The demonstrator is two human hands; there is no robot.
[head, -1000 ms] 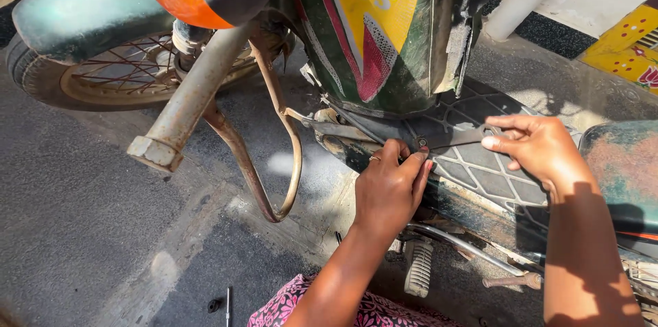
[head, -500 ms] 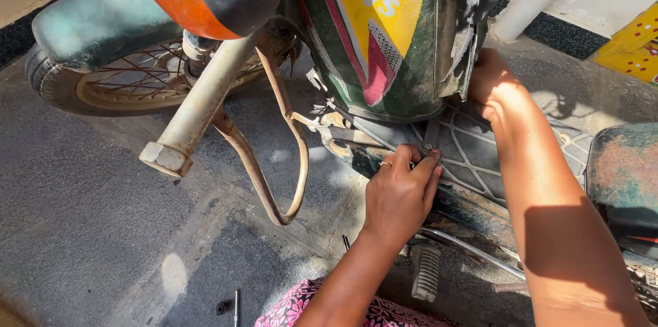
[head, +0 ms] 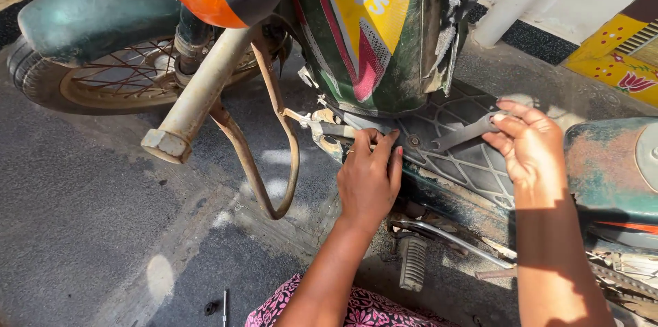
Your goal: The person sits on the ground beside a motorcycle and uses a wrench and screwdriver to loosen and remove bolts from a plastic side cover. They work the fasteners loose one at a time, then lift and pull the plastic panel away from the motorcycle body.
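Note:
A worn green moped stands before me, its grey gridded footboard (head: 473,162) in the middle of the view. My left hand (head: 369,175) presses on the footboard's front edge, fingers curled over a metal part below the green body panel (head: 370,32). My right hand (head: 531,145) holds the handle end of a flat metal spanner (head: 460,136). The spanner's far end sits at a bolt (head: 413,140) on the footboard, just right of my left fingers.
The front wheel (head: 110,77) with a green mudguard is at the upper left. A rusty handlebar end (head: 179,128) and a bent rusty bar (head: 264,162) hang left of my left hand. The seat (head: 610,162) is at the right, a footpeg (head: 412,262) below.
My right hand has come back from behind the body panel and now holds the spanner on the footboard bolt. My left hand stays at the footboard's front edge.

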